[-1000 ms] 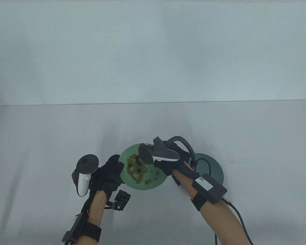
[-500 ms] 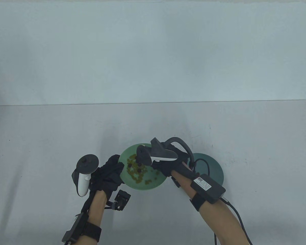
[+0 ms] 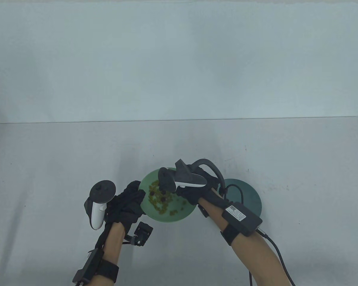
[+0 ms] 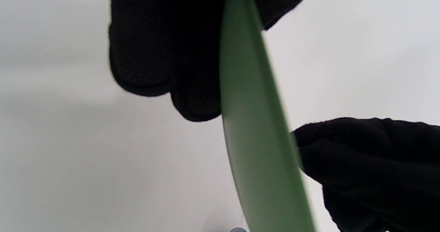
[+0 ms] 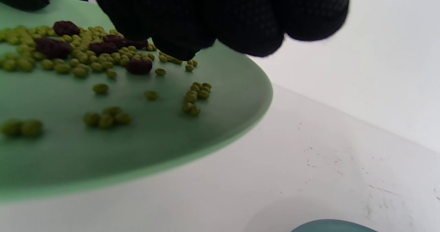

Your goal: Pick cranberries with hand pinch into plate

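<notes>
Light green plate (image 3: 179,213): landmark, raised and tilted off the surface (image 3: 47,178).
Left hand (image 3: 128,202): grips its left rim, steadying it.
Right hand (image 5: 220,15): fingers bunched over it; pinch contents unseen.
Cranberries (image 5: 139,66): among green beans (image 5: 103,118).
Teal plate (image 3: 252,199): right, awaiting berries.

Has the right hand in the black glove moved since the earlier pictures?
Yes. The right hand has shifted slightly left in the table view, further over the light green round plate, away from the dark teal round plate.

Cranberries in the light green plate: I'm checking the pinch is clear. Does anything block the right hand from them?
No barrier shows; the right hand hovers just above the cranberries, which lie among small green beans.
</notes>
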The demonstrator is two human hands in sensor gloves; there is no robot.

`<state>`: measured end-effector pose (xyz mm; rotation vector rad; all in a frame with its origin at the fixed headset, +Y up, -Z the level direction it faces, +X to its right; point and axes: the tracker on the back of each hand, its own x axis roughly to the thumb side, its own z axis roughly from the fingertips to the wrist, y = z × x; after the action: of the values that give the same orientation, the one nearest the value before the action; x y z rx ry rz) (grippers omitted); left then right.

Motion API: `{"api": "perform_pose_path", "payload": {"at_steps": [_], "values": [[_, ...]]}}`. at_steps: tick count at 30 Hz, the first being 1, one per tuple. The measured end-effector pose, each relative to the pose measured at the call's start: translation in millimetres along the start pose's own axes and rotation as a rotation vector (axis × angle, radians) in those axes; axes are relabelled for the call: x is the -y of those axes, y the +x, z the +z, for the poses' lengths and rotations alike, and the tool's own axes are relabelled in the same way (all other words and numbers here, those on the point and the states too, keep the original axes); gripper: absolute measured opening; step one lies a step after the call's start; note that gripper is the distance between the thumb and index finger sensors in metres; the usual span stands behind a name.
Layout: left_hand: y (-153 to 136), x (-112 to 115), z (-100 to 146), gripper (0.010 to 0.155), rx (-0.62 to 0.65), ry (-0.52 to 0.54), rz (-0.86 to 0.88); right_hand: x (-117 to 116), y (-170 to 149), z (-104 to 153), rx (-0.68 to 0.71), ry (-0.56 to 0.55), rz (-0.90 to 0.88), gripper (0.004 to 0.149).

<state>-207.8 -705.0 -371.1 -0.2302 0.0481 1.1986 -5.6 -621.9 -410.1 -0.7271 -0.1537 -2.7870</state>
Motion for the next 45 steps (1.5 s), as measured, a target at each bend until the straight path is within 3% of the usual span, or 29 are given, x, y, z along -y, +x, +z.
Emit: {"api": "perform_pose_path", "payload": {"at_steps": [37,45], "values": [[-3.0,-5.2,0.2,0.058,-0.021,0.014,0.023,-9.8,20.9,-0.1,0.053,-0.056,0.061,0.043],[-3.1,-4.7,1.0,0.058,-0.024,0.012,0.016,10.2,11.9,4.8,0.033,-0.094,0.033,0.043]]}}
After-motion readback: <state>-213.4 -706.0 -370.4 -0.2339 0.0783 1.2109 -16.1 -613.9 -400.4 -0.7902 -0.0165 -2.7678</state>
